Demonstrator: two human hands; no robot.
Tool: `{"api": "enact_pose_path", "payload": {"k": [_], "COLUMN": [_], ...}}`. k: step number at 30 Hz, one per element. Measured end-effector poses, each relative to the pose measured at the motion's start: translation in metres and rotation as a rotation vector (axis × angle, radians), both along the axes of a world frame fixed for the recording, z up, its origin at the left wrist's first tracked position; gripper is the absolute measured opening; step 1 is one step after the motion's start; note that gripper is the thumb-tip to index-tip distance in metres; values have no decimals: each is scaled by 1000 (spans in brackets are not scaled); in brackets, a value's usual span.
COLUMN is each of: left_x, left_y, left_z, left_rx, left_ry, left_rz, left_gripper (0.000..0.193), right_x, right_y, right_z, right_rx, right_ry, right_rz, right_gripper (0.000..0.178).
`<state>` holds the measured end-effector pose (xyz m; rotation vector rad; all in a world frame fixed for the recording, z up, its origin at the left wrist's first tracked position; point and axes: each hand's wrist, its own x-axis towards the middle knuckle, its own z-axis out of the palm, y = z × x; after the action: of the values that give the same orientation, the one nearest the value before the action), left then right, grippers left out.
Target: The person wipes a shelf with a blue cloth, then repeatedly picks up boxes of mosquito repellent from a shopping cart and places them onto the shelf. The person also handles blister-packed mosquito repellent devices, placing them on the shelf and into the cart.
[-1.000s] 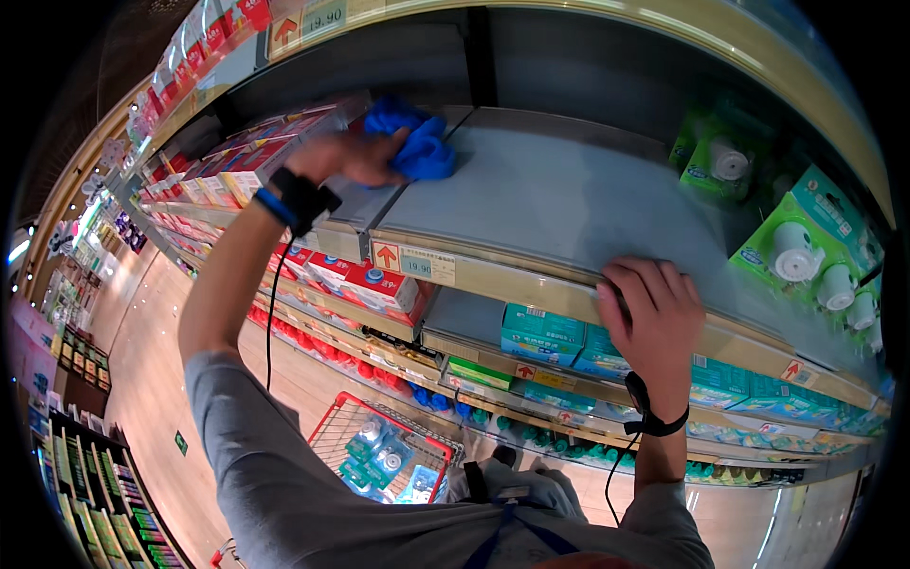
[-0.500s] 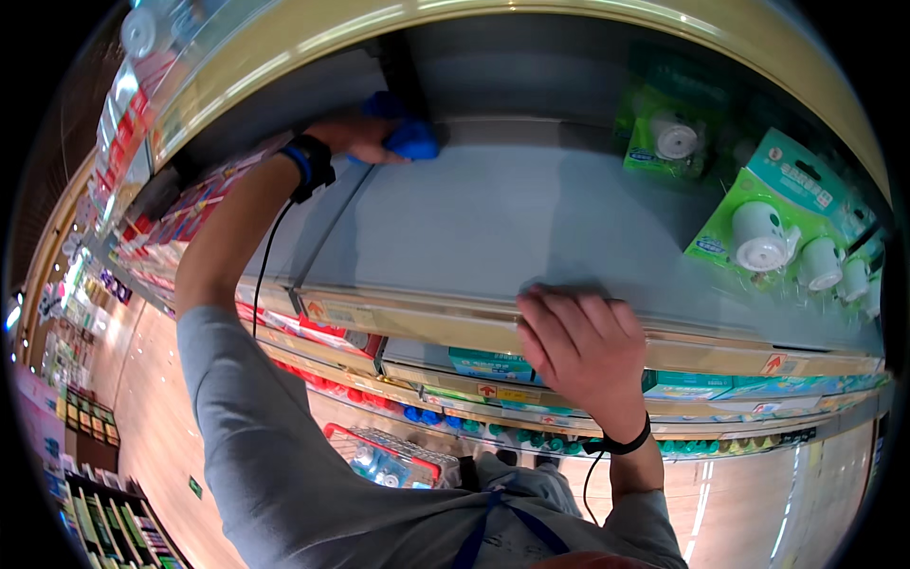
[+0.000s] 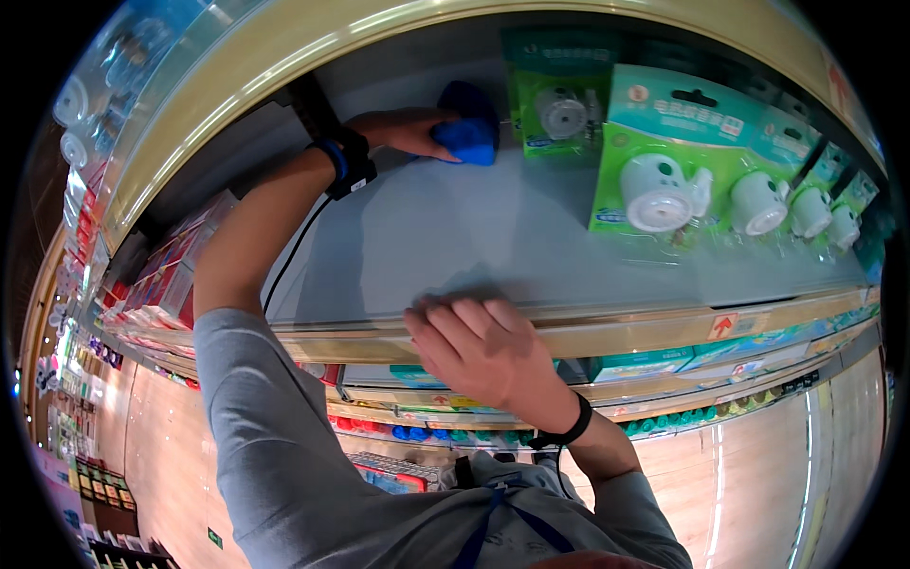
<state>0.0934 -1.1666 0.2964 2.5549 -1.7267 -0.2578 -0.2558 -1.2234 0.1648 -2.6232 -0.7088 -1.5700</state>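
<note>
Deep in the grey shelf [image 3: 408,256], my left hand [image 3: 403,133] is closed around a bunched blue cloth [image 3: 471,140] pressed to the shelf near its back wall. The cloth lies just left of a blister-packed white item [image 3: 561,112] on a green card. My right hand [image 3: 483,346] rests over the shelf's pale front edge [image 3: 645,327], its fingers laid slightly bent on the rim and holding nothing loose. Both wrists wear black bands with a cable.
At the right stand several green packs with white teapot-shaped items [image 3: 664,194]. Red boxes [image 3: 166,284] fill the left end. Another shelf's pale edge [image 3: 474,11] runs above. Lower shelves hold teal boxes [image 3: 645,363]. Below is a shopping cart [image 3: 398,469].
My left hand has slid the cloth rightward along the back of the shelf, closer to the green packs. The view has shifted right; my right hand stays at the front edge.
</note>
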Motion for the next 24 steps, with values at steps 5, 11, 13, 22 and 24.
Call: {"api": "enact_pose_path", "payload": {"k": [5,11,13,22,24], "left_x": [-17,-99,-151,-228,-222], "left_y": [-31,16,37,167,205], "left_z": [-1,7,22,41,44], "left_rx": [-10,-18,44,92,103], "left_ry": [-32,-38,-20,45,90], "left_rz": [36,15,86,302,381], "left_gripper": [74,64,62,53,51], "right_x": [6,8,6,5,8], "right_y": [2,1,2,2,4], "right_z": [-6,-7,-4,2,3], "right_rx": [29,38,31,30,52], "right_ry": [-52,-46,-51,-24,-47], "right_rz": [28,67,70,47,46], "right_gripper": [31,33,33,31,29]}}
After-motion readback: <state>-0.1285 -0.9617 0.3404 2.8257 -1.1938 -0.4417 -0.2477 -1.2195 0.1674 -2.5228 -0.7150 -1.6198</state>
